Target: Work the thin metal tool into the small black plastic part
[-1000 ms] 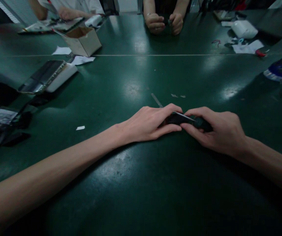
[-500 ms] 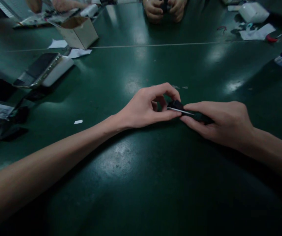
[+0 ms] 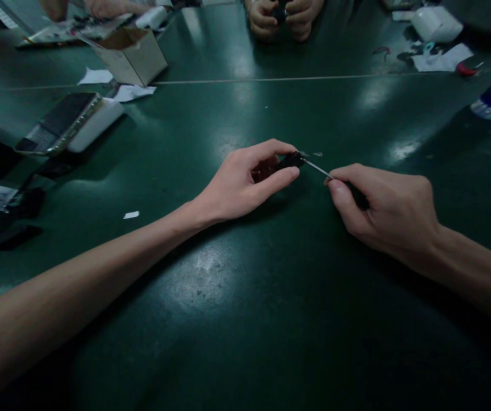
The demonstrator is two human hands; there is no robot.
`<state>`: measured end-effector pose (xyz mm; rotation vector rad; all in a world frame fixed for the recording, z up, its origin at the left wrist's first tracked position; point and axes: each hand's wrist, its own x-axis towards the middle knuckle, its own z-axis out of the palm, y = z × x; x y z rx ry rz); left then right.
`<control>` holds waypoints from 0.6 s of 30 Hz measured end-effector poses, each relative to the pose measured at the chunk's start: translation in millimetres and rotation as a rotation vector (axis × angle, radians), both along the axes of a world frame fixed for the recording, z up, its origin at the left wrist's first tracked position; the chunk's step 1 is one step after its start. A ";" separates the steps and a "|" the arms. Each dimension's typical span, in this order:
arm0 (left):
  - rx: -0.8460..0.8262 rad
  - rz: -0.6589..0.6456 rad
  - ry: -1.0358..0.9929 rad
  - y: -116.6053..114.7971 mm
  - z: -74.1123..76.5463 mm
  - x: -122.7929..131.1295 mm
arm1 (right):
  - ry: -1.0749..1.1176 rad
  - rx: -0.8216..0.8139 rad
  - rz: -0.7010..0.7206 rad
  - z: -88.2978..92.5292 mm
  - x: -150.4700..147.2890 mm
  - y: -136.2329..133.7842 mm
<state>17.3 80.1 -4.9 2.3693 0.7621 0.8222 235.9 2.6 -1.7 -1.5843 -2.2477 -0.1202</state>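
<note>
Left hand [image 3: 239, 182] clamped on a small black object [image 3: 290, 161], thumb and fingers closed on it, over the green bench mat [image 3: 245, 342]. Right hand [image 3: 382, 208] closed on a dark-handled metal pick [image 3: 317, 169], blade reaching to the object's end. Hands apart, joined only by blade. Just past the left fingertips, small scraps [image 3: 309, 154]. Further left of that hand, a paper slip [image 3: 131, 215], a white-backed flat device [image 3: 69, 123], a cardboard box [image 3: 129, 55]. Far side, a co-worker's hands [image 3: 279, 17].

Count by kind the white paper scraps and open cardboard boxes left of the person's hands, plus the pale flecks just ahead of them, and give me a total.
Flat white paper scraps: 3
Open tan cardboard box: 1
Small pale flecks: 2
Total: 6
</note>
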 end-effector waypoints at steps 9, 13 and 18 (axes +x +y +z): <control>0.125 0.003 0.173 -1.9 4.7 0.9 | -0.287 0.010 -0.044 -0.3 1.6 -4.5; 0.144 0.046 0.203 -0.8 3.1 1.5 | -0.279 -0.012 -0.044 0.5 2.5 -5.9; 0.155 0.101 0.206 1.3 0.6 1.2 | -0.264 -0.025 -0.024 1.3 1.7 -7.7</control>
